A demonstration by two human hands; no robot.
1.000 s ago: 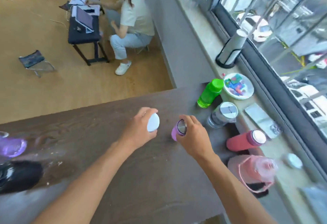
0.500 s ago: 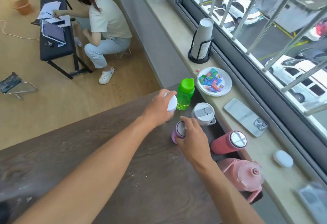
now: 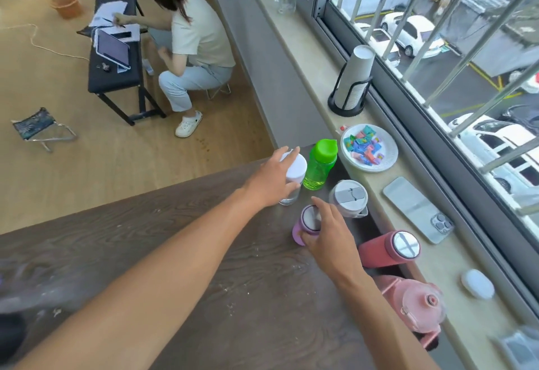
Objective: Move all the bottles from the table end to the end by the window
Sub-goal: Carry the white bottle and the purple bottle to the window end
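Standing upright at bench window end: clear bottle under left hand, fingers wrapped on its white cap; purple bottle under right hand, grip closed round its top. Both long axes vertical, bottles directly below grips. Next step, prob.: let go, lift away. No brands or writing legible.

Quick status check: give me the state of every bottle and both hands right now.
Left hand: gripping the white-capped clear bottle, upright.
Right hand: gripping the purple bottle, upright.
Green bottle: upright, capped, free.
Grey-lidded bottle: upright, closed, free.
Red bottle: upright, capped, free.
Pink jug: upright, capped, free.
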